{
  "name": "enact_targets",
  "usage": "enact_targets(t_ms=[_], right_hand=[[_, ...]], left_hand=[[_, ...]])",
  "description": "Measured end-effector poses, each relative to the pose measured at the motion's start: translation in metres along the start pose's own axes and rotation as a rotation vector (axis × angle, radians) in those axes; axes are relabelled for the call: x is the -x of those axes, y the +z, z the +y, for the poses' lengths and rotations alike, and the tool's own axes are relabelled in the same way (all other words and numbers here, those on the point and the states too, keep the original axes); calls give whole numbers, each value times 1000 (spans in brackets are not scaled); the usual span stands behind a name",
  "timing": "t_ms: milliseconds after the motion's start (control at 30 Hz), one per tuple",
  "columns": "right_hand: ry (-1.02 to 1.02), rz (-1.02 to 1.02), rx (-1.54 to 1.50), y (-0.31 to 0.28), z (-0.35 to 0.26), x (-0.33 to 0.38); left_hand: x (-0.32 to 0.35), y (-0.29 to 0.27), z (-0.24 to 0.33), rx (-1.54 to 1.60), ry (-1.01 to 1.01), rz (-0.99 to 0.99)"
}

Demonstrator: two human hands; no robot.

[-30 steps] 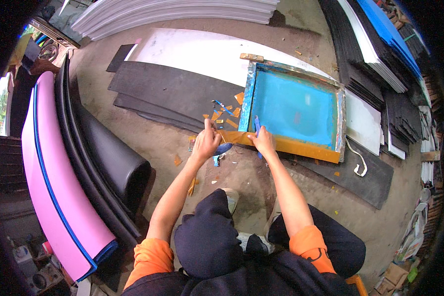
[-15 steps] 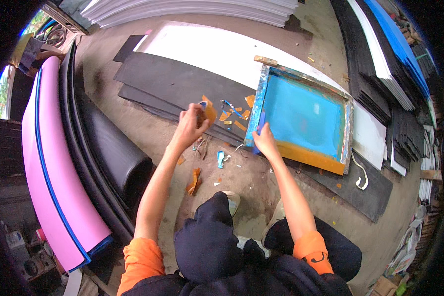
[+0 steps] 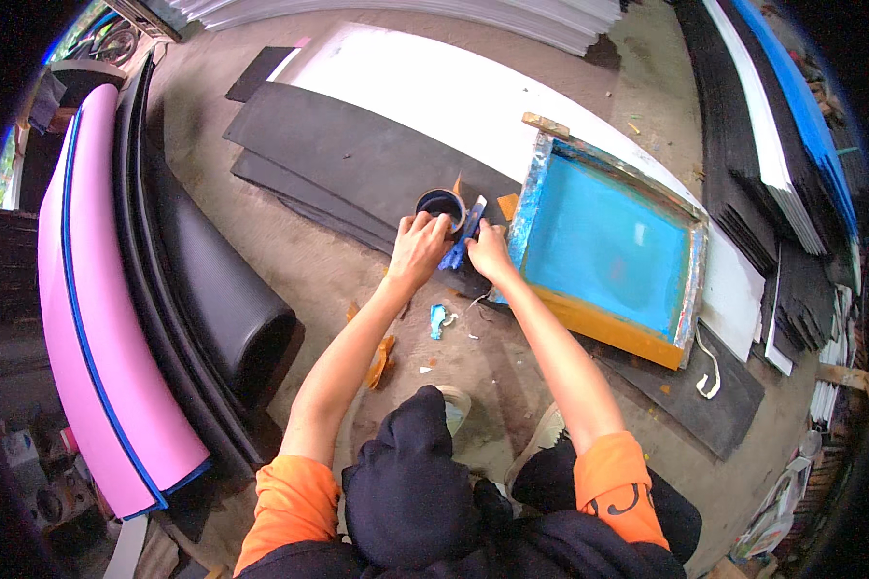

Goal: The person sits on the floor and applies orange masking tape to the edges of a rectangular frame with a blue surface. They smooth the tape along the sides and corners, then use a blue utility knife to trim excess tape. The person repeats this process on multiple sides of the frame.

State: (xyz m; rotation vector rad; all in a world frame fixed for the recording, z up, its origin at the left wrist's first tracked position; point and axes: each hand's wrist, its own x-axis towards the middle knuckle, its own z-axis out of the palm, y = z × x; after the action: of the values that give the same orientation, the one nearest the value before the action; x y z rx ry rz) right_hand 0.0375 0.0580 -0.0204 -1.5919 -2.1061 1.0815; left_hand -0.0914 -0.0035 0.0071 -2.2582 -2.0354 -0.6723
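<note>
My left hand (image 3: 419,249) is closed on the near rim of a roll of brown tape (image 3: 442,197), its dark round hollow facing up. A short pointed piece of tape sticks up from the roll's far side. My right hand (image 3: 490,253) grips a slim blue tool that looks like a box cutter (image 3: 472,220), tilted close beside the roll. Just right of that hand lies a screen-printing frame (image 3: 693,289) with blue mesh (image 3: 603,232) and brown tape along its near side. Black sheets (image 3: 357,159) lie under both hands.
A white sheet (image 3: 396,72) lies beyond the black ones. Pink (image 3: 116,318) and black rolled sheets (image 3: 217,280) stand at the left; stacked sheets (image 3: 753,145) line the right. Tape scraps (image 3: 379,362) and a pale blue scrap (image 3: 439,321) litter the floor by my feet.
My left hand has moved right with the tape roll, now turned hollow side up. My right hand has come off the frame's left edge toward the roll, raising the blue tool.
</note>
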Motion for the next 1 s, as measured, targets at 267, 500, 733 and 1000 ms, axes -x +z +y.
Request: enact_targets(t_ms=[267,500,733,1000], right_hand=[[-324,-259,279,-148,32,47],[-164,-254,505,-277,59,114],[-30,-135,486,-330,98,179],[119,-43,373,-350,194,182]], left_hand=[[-10,-46,46,28,163,-30],[-45,-104,112,-40,392,-256],[-65,-109,161,-19,389,-531],[-73,-53,141,-35,326,-740]])
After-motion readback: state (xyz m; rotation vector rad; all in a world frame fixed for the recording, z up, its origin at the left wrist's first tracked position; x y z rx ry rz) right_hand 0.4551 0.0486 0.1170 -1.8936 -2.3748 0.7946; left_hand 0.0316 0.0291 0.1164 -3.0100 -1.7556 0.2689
